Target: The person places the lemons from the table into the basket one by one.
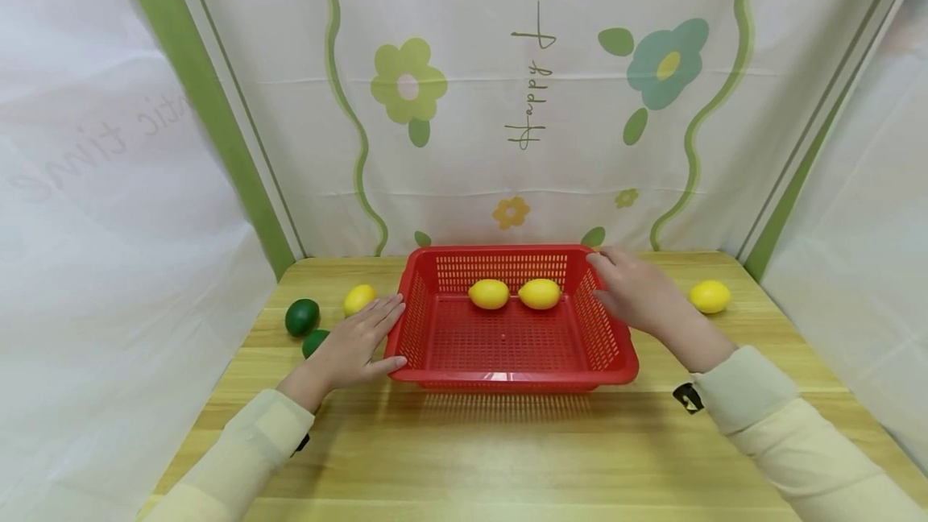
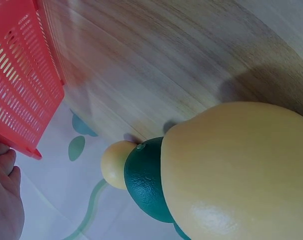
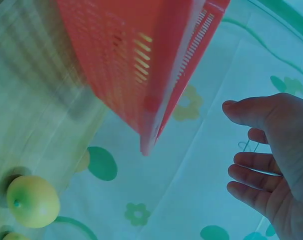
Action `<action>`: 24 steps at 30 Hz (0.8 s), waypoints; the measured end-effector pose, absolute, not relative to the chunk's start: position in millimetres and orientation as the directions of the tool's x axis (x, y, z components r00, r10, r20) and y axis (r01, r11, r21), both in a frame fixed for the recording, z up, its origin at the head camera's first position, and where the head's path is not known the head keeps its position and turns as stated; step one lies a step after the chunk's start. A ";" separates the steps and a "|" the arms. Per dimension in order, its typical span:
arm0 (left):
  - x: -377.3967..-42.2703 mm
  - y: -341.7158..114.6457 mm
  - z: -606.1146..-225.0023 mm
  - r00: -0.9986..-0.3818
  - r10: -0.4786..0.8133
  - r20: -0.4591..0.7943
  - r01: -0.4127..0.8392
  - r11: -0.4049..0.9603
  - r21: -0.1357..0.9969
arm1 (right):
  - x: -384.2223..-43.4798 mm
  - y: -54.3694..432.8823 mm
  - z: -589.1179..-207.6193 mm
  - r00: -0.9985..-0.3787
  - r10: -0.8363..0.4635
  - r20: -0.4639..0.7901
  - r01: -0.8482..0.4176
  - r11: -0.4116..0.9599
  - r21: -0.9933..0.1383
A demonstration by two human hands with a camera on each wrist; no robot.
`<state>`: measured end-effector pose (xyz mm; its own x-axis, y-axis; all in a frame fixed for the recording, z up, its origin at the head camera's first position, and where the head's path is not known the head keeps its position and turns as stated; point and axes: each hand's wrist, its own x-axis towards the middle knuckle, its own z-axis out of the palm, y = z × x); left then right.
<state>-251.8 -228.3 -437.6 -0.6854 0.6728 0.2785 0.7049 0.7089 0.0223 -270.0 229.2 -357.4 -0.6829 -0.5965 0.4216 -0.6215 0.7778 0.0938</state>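
Observation:
A red slotted plastic basket (image 1: 500, 377) stands on the table with two yellow lemons (image 1: 489, 294) inside, toward its back wall. My left hand (image 1: 357, 345) lies at the basket's left rim, fingers extended and thumb at the front left corner. At the back right corner, my right hand (image 1: 634, 288) overlaps the rim in the head view. In the right wrist view that hand (image 3: 276, 155) shows a gap from the basket (image 3: 126, 65), its fingers loosely bent and holding nothing. The left wrist view has the left hand's fingers (image 2: 4, 162) right at the basket rim.
Left of the basket lie a yellow lemon (image 1: 359, 299) and two dark green limes (image 1: 301, 317), one partly covered by the left hand. Another lemon (image 2: 241, 175) fills the left wrist view's foreground. A lemon (image 1: 710, 296) sits at the right. Printed curtains (image 1: 464, 167) enclose the wooden table (image 1: 478, 466).

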 end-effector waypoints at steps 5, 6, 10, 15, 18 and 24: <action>-251.0 -228.1 -438.4 -0.688 0.667 0.285 0.702 0.711 0.030 | -270.1 244.1 -363.6 -0.685 -0.574 0.448 -0.613 0.787 0.072; -251.0 -227.9 -438.5 -0.689 0.666 0.287 0.702 0.712 0.033 | -270.2 247.5 -365.1 -0.694 -0.565 0.447 -0.605 0.794 0.064; -250.8 -227.0 -438.1 -0.691 0.663 0.289 0.700 0.713 0.038 | -272.1 260.6 -371.1 -0.718 -0.533 0.448 -0.569 0.820 0.063; -251.1 -225.9 -437.1 -0.689 0.664 0.290 0.702 0.711 0.037 | -277.6 273.1 -379.6 -0.732 -0.510 0.452 -0.545 0.836 0.062; -251.5 -225.4 -437.2 -0.686 0.666 0.293 0.705 0.709 0.037 | -282.0 278.6 -385.0 -0.753 -0.491 0.438 -0.530 0.847 0.038; -250.8 -226.3 -439.4 -0.668 0.674 0.316 0.716 0.697 0.028 | -292.1 285.8 -395.1 -0.804 -0.445 0.394 -0.491 0.871 -0.018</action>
